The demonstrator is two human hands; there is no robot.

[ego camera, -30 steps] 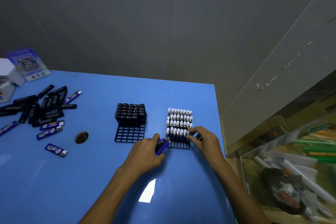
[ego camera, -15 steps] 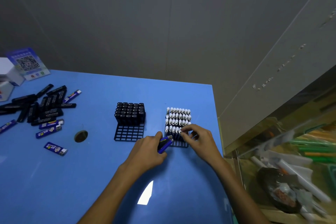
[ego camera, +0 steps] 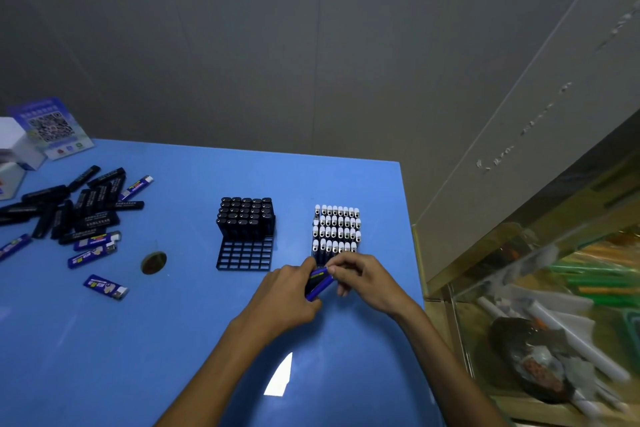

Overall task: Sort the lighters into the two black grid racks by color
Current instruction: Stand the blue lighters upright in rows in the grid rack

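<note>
Racks stand mid-table: the left rack (ego camera: 245, 255) holds black lighters in its far rows, near cells bare; the right rack (ego camera: 336, 236), near the right edge, holds white-capped blue ones. Both hands meet at its near side, the left hand (ego camera: 287, 298) gripping a blue lighter (ego camera: 319, 282) and the right hand (ego camera: 367, 282) pinching its top. Loose lighters (ego camera: 74, 215) crowd the left edge.

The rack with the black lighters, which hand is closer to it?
Left. The left hand sits just in front and to the right of the black-lighter rack, holding a blue lighter. The right hand is farther right, in front of the blue-lighter rack.
</note>
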